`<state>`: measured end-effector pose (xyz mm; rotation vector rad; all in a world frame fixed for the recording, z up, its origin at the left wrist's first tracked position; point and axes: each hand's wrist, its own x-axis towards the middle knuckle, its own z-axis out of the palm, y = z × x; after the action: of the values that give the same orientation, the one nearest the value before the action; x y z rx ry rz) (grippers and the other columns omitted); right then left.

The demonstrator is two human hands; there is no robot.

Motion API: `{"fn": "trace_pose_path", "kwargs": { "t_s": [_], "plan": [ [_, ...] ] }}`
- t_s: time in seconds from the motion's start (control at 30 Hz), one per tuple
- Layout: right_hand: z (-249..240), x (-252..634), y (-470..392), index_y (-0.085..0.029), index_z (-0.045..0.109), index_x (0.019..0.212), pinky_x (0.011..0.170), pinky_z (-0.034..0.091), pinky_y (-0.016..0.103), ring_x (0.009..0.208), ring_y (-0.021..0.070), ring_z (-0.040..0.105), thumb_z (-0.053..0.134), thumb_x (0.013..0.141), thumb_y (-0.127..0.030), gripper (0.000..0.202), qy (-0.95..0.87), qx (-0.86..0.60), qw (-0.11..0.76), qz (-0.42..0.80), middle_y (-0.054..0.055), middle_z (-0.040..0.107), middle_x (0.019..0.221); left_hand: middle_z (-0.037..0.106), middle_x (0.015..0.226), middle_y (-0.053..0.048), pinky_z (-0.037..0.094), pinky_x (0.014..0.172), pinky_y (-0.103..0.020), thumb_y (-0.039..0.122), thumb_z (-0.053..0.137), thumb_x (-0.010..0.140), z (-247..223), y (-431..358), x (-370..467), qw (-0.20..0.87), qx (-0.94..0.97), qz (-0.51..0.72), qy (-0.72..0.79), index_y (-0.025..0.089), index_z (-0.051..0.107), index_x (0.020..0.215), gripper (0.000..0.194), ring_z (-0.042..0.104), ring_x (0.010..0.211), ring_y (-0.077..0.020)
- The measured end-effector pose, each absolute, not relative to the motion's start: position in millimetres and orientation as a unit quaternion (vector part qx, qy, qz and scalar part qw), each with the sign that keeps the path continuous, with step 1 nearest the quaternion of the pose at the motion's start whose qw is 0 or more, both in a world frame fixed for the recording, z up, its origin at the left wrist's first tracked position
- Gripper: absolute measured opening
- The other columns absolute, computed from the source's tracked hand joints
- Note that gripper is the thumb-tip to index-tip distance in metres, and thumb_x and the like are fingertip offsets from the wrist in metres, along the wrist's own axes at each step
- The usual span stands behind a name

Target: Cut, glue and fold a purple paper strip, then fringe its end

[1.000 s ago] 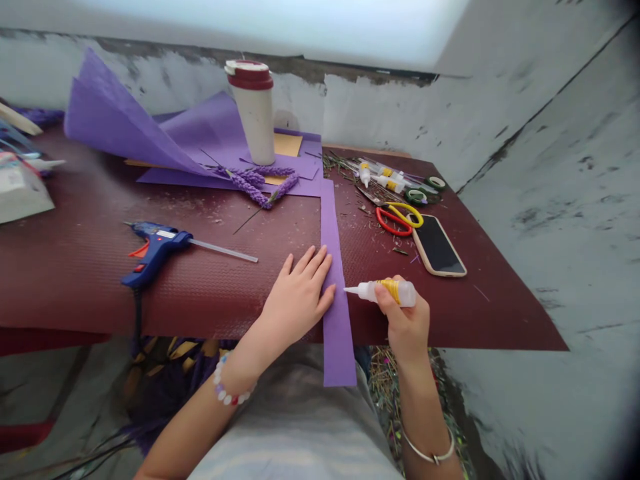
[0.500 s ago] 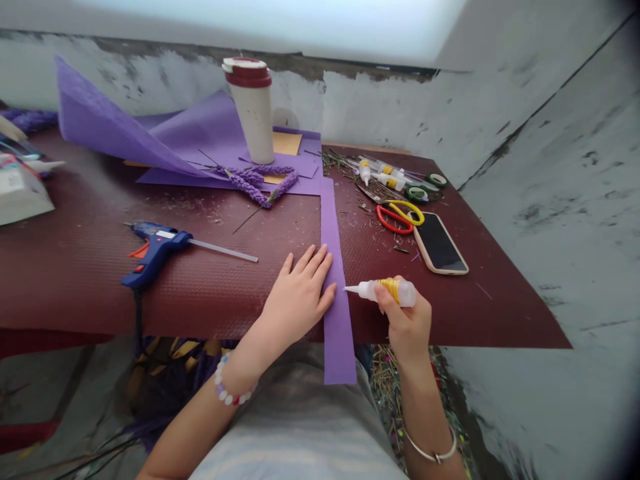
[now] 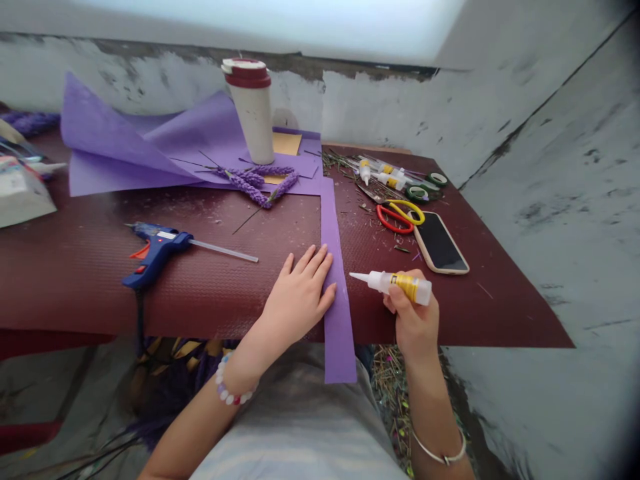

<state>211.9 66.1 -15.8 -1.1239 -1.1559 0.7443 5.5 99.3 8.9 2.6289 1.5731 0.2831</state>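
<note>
A long purple strip [image 3: 340, 333] runs from the table's middle over its front edge, its lower end hanging past the edge. My left hand [image 3: 299, 297] lies flat on the table, fingertips and thumb on the strip, fingers slightly apart. Just right of the strip, my right hand [image 3: 416, 317] grips a small clear glue bottle [image 3: 407, 287] with a yellow label. Its white nozzle points left, a little apart from the strip's right edge. Behind the strip, a large purple sheet [image 3: 120, 157] lies partly curled up.
On the dark red table [image 3: 240, 300] are a blue glue gun [image 3: 157, 252] at left, a lidded cup [image 3: 254, 120] and purple braided stems [image 3: 255, 187] behind. At right are scissors [image 3: 397, 215], a phone [image 3: 441, 243], bottles [image 3: 393, 180] and green tape [image 3: 417, 193].
My right hand has drawn the bottle right and slightly back, away from the strip's edge. The large sheet's curled left part has sunk lower. My left hand has stayed in place.
</note>
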Motion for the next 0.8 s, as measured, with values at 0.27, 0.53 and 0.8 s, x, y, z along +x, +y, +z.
{"fn": "trace_pose_path", "kwargs": {
  "t_s": [0.27,0.53,0.8],
  "plan": [
    [3,232,80,-0.022,0.067,0.097,0.061,0.042,0.028,0.062,0.0135,0.048,0.07,0.093,-0.044,0.023,-0.591,-0.511,0.555,0.285,-0.003,0.057,0.073,0.034,0.169,-0.006,0.032,0.126,-0.056,0.038,0.037,0.108,10,99,6,0.035,0.852,0.088,0.514,0.016,0.041,0.159,0.056,0.031,0.158,-0.0279],
    [2,225,90,-0.02,0.07,0.088,0.064,0.05,0.03,0.064,0.0152,0.056,0.074,0.089,-0.049,0.03,-0.565,-0.504,0.565,0.327,0.0,0.064,0.075,0.034,0.169,-0.007,0.032,0.126,-0.057,0.039,0.036,0.108,9,100,5,0.034,0.853,0.089,0.512,0.015,0.04,0.159,0.056,0.032,0.158,-0.028],
    [-15,234,95,-0.019,0.077,0.093,0.07,0.058,0.035,0.069,0.0184,0.069,0.076,0.088,-0.053,0.034,-0.504,-0.517,0.587,0.368,0.005,0.077,0.082,0.033,0.17,-0.005,0.032,0.126,-0.057,0.039,0.036,0.108,11,100,6,0.035,0.853,0.079,0.515,0.015,0.04,0.159,0.056,0.031,0.158,-0.0277]
  ]
}}
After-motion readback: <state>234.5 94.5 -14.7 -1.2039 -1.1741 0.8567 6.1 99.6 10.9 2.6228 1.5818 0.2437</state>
